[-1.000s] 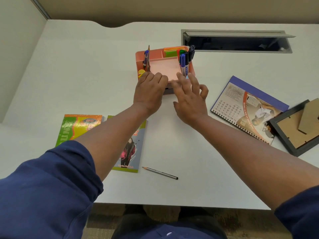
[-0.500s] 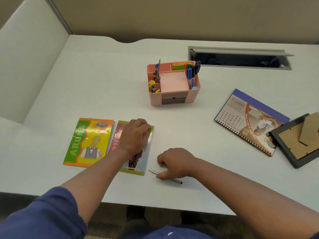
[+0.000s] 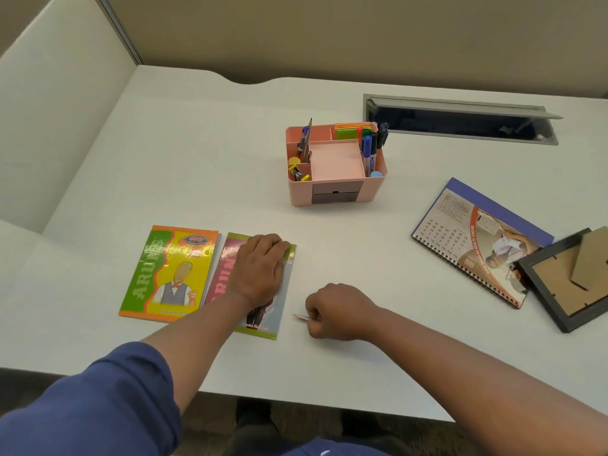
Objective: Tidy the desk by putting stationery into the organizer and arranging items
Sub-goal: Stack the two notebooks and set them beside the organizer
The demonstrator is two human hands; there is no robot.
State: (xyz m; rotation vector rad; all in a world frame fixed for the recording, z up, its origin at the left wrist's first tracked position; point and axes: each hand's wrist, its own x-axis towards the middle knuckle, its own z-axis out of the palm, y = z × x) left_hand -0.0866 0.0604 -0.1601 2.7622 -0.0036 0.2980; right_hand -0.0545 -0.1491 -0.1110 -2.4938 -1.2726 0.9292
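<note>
Counter point(image 3: 362, 245), as I see it: pink organizer point(image 3: 335, 166) at far centre, markers and pencils standing in its compartments. Two booklets near left, side by side; my left hand point(image 3: 260, 269) lies flat on the right booklet point(image 3: 283, 307), grip spread, holding nothing. My right hand point(image 3: 335, 311), near centre, grip closed around a pencil point(image 3: 301, 317), tip pointing left. Spiral calendar point(image 3: 473, 238) and picture frame point(image 3: 572, 281) at right.
</note>
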